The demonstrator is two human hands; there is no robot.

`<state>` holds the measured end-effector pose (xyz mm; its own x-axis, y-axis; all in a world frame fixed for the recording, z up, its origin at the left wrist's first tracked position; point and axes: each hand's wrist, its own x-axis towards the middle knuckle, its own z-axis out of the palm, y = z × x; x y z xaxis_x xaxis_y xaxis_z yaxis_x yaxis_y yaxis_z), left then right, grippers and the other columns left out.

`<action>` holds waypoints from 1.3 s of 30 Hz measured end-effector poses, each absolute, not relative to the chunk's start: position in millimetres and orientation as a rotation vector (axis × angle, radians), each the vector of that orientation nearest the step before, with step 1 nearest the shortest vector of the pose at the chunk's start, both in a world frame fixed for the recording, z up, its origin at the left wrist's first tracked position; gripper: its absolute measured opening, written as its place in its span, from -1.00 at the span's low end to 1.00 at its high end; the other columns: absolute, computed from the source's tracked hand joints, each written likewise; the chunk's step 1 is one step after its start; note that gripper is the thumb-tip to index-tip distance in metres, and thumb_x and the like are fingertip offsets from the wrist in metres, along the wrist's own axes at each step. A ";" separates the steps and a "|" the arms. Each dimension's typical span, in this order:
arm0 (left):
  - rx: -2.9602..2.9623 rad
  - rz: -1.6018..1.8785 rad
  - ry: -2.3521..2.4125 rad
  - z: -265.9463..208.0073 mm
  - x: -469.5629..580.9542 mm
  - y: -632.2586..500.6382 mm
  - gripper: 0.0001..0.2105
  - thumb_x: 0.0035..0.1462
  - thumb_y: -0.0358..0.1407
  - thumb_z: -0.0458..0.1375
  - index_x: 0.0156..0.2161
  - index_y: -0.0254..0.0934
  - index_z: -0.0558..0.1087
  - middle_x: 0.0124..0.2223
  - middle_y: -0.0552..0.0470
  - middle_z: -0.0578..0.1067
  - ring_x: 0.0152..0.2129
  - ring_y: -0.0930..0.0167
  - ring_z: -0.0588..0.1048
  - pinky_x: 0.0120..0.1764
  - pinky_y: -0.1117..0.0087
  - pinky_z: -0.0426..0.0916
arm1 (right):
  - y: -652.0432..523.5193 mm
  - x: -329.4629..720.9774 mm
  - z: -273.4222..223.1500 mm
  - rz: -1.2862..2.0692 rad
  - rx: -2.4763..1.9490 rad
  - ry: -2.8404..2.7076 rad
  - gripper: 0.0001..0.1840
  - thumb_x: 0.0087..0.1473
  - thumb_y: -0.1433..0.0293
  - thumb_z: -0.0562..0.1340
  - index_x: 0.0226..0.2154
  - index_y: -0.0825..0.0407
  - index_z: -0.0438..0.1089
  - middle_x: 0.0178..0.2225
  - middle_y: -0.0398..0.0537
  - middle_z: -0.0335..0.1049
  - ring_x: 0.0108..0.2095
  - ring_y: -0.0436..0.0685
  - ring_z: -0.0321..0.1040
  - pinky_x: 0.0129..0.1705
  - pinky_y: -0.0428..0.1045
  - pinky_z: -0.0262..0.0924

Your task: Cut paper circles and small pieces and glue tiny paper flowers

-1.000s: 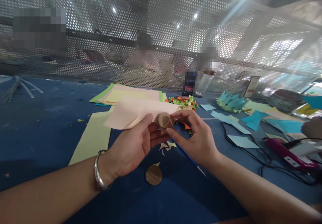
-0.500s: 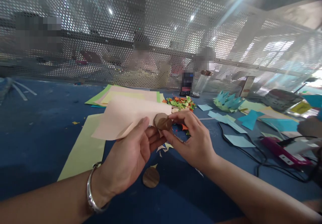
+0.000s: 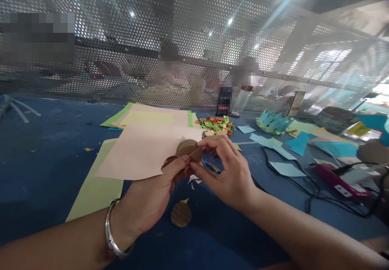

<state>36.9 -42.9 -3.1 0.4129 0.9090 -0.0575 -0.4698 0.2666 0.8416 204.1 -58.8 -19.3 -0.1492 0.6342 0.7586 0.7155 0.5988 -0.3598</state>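
Observation:
My left hand [image 3: 158, 193], with a silver bangle at the wrist, is closed. Its thumb presses on a brown wood-grain disc [image 3: 186, 145], which looks bent or layered at its right side. Behind that thumb spreads a pale pink paper sheet [image 3: 136, 150]; whether the fingers also grip it I cannot tell. From the right, my right hand [image 3: 229, 169] pinches the brown piece by its edge between thumb and fingertips. A second brown disc [image 3: 181, 214] lies flat on the blue table below the hands. Under my right hand shows a small metal tool [image 3: 214, 167], partly hidden.
A light green sheet [image 3: 97, 181] lies at left, stacked coloured paper [image 3: 152, 118] behind. Paper scraps [image 3: 217, 125] are heaped beyond my hands, near a phone [image 3: 224, 100] and bottle [image 3: 242, 102]. To the right are a blue paper crown [image 3: 273, 122], cords and a purple power strip [image 3: 342, 181].
The brown disc has shifted slightly left and turned, with my left thumb now over its lower edge. The pink sheet has swung down and left, showing more of its face.

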 end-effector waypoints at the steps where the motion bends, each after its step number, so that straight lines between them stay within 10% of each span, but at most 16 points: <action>1: 0.853 1.012 0.623 -2.7 36.4 -42.3 -0.85 0.08 -0.39 0.29 -0.21 -0.14 0.62 -0.06 0.05 0.62 0.05 0.26 0.47 0.08 0.26 0.35 | -58.5 204.8 -19.6 -0.093 -1.093 -1.848 -0.64 0.12 0.37 0.35 -0.04 -0.07 0.30 -0.12 -0.03 0.42 -0.15 0.15 0.40 -0.09 0.09 0.36; 39: 0.946 0.931 0.601 -9.9 31.4 -34.8 -0.85 0.13 -0.36 0.27 -0.17 -0.24 0.63 -0.06 -0.04 0.60 -0.07 0.27 0.50 -0.04 0.29 0.48 | -59.8 212.1 -14.8 -0.159 -1.130 -1.969 -0.61 0.14 0.31 0.33 0.02 -0.03 0.37 -0.12 0.06 0.49 -0.09 0.26 0.42 -0.06 0.19 0.37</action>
